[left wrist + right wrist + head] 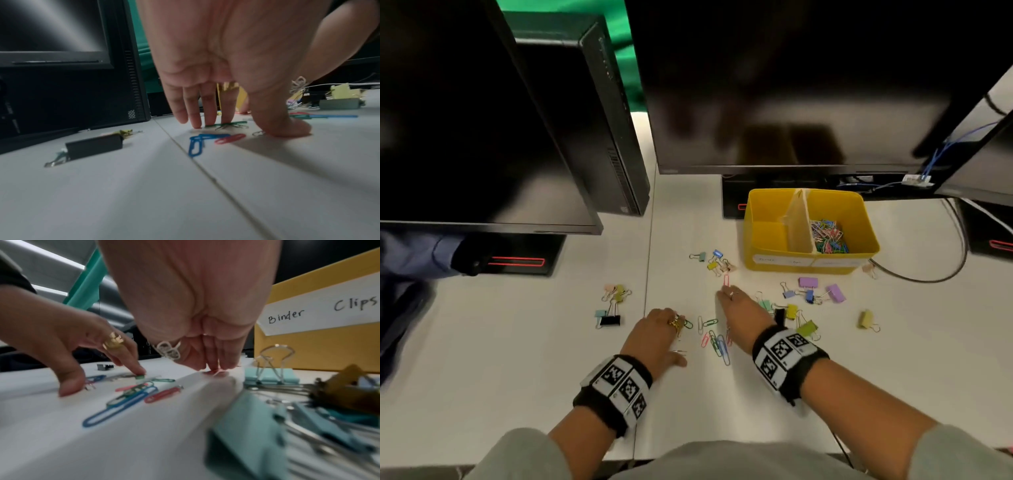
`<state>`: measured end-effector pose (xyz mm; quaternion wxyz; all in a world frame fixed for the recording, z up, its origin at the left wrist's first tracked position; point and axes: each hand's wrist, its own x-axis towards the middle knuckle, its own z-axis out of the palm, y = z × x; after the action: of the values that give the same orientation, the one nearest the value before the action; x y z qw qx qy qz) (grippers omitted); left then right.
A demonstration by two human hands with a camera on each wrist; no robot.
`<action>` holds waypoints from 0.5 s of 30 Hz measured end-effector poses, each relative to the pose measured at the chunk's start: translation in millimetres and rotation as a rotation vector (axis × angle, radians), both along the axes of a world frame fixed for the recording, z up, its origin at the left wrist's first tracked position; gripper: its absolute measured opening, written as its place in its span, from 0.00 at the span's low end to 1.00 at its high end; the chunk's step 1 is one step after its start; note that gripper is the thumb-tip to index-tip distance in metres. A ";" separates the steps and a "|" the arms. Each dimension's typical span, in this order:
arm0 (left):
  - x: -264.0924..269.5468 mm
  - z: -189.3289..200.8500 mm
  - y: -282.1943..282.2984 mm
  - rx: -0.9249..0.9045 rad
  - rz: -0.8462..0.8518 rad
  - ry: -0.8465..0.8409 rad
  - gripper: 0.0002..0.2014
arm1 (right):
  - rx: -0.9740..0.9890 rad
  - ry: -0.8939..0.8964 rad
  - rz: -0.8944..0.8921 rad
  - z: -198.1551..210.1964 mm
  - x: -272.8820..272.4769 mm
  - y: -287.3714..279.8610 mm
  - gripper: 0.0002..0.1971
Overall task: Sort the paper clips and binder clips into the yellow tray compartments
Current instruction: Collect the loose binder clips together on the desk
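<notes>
Across the back, two dark monitors [791, 85] and a black computer tower [599, 120] standing on a white desk [517, 359]. In front of the right-hand monitor, the yellow tray [859, 219] with its tan divider [799, 222]: right compartment already heaped with coloured paper clips [827, 236], left compartment, the one labelled "Binder Clips" [320, 311] in the right wrist view, apparently bare. By that, roughly the paper-clip half well under way, the binder-clip half not begun. Still out on the desk: scattered binder clips in several groups, namely purple, blue and green ones [810, 296] just in front of the tray, a small knot [717, 262] near the tray's front-left corner, a pastel bunch with one black binder clip [610, 320] well apart to the left, a lone olive one [866, 319] to the right. Between the wrists, a small loose cluster of paper clips [717, 341] yet to be gathered. Left hand [659, 330] spread, straight fingertips [208, 121] pressing down on a green paper clip [227, 124], nothing gripped. Right hand [739, 310] reaching forward, fingertips [212, 365] held close together and touching the desk at a pink paper clip [726, 280]; whether actually pinching it or only touching, cannot tell.
</notes>
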<state>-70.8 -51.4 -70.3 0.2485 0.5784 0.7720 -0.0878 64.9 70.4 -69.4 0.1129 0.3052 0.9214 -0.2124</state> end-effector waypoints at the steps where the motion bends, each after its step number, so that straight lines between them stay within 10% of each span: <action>1: -0.7 0.7 1.3 0.016 0.033 0.000 0.36 | 0.008 -0.009 0.013 -1.7 0.2 1.9 0.28; 10: 3.1 -5.9 6.5 0.132 0.225 -0.158 0.19 | -0.083 0.124 -0.145 -0.3 15.5 -5.3 0.19; 13: 6.9 -11.4 5.4 0.129 0.242 -0.172 0.24 | -0.136 -0.058 -0.207 -0.4 9.9 -17.3 0.46; 15: 8.8 -12.8 5.9 0.115 0.258 -0.175 0.18 | -0.157 -0.064 -0.207 -3.3 4.8 -26.4 0.47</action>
<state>-61.9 -45.4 -83.1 0.2904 0.4931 0.8191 0.0397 69.7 44.0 -72.7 0.1431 0.3956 0.8614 -0.2847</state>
